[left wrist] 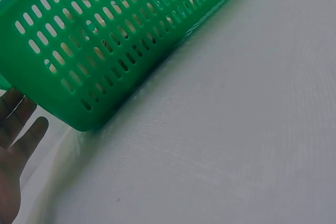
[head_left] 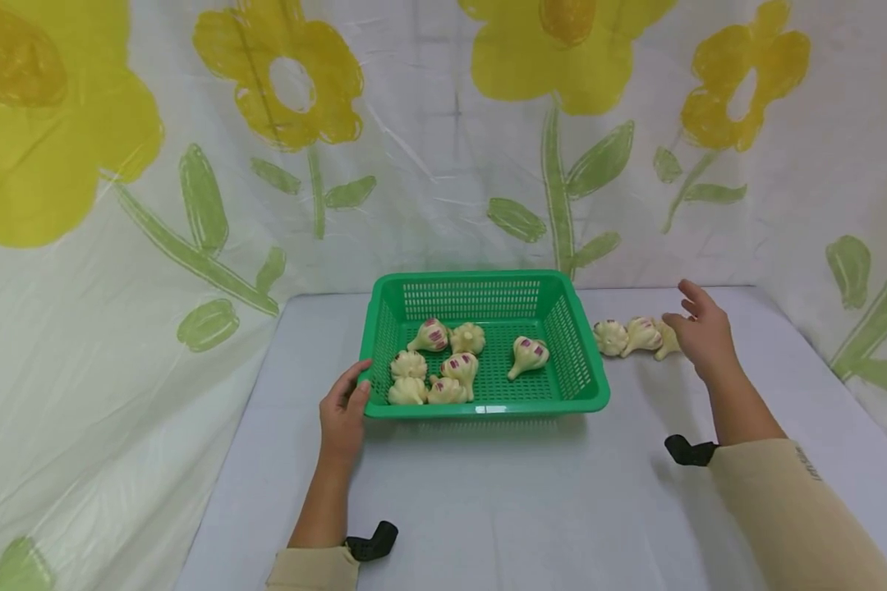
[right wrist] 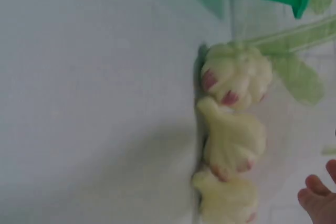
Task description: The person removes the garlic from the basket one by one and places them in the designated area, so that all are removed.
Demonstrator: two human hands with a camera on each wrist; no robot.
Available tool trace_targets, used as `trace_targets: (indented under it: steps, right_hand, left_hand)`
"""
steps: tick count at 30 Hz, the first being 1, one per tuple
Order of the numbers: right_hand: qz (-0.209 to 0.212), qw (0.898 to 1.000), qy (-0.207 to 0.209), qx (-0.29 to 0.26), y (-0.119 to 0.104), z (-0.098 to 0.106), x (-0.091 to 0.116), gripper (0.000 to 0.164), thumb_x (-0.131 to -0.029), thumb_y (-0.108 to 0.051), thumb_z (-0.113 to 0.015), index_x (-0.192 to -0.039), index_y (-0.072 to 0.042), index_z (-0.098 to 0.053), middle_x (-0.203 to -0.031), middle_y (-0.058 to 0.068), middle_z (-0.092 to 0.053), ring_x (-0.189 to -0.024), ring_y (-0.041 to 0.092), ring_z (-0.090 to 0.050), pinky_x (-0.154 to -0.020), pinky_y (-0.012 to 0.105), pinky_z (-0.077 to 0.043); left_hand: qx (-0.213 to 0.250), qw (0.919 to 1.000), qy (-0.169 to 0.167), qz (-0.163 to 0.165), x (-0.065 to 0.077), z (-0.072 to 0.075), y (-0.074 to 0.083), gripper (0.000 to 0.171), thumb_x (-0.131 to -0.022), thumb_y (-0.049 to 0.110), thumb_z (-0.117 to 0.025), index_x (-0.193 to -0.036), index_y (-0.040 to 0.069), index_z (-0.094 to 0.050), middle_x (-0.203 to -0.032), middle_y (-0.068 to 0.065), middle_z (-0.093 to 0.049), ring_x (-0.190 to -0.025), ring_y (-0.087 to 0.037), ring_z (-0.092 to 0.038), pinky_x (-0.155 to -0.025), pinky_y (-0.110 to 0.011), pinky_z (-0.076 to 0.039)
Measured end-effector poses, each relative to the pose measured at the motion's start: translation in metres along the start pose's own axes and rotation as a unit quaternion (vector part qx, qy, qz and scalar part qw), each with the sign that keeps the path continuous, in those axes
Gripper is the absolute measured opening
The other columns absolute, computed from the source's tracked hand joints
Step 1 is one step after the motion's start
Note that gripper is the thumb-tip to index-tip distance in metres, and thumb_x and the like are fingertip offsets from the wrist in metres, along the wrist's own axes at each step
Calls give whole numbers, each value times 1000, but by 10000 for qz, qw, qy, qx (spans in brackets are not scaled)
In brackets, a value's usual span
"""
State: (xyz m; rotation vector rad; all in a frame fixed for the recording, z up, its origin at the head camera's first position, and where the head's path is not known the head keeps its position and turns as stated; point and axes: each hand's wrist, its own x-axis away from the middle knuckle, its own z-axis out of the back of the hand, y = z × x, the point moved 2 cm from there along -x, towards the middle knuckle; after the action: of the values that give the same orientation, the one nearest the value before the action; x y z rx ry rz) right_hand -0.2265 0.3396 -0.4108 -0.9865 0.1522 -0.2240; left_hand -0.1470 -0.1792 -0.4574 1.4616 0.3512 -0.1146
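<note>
A green plastic basket [head_left: 480, 409] holds several garlic bulbs, white with purple patches, most of them grouped at its left; one garlic bulb [head_left: 528, 355] lies apart on the right. My left hand [head_left: 342, 419] touches the basket's left rim near the front corner. In the left wrist view its thumb stands clear of the basket wall [left wrist: 68, 93]. Right of the basket three garlic bulbs sit in a row: a near one [head_left: 610, 337], a middle one [head_left: 642, 336] and an end one [head_left: 667, 340]. Over the end bulb hovers my right hand [head_left: 702, 332], holding nothing, fingers spread and partly covering that bulb.
All stands on a white-covered table [head_left: 488, 492]. A white curtain [head_left: 429, 189] printed with yellow flowers hangs right behind the table's back edge and along both sides.
</note>
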Motion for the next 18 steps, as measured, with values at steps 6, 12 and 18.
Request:
trace_targets:
  steps: [6, 12, 18]
  right_hand:
    - [768, 9960, -448, 95, -42, -26, 14, 67, -100, -27, -54, -158, -17, -22, -162, 9, -26, -146, 37, -29, -117, 55, -27]
    - [1771, 9801, -849, 298, -72, -59, 31, 64, -100, -25, -58, -155, -14, -30, -158, 12, -34, -141, 39, -37, -113, 56, -33]
    - [2311, 9558, -1440, 1113, -94, -93, 50, 62, -98, -23, -61, -153, -9, -34, -154, 16, -40, -142, 39, -36, -111, 61, -33]
  left_hand:
    - [9, 10000, -6, 4, 1, 0, 1, 35, -99, 5, -50, -132, -4, -59, -133, -24, -59, -115, -10, -57, -92, -12, -45]
    - [-13, 10000, 5, -12, 1, 0, 2, 34, -99, 6, -50, -131, -3, -59, -131, -24, -60, -112, -11, -58, -91, -12, -46]
    - [6, 10000, 16, -7, 1, 0, 2, 35, -99, 5, -50, -131, -4, -59, -132, -25, -59, -114, -11, -57, -91, -11, -45]
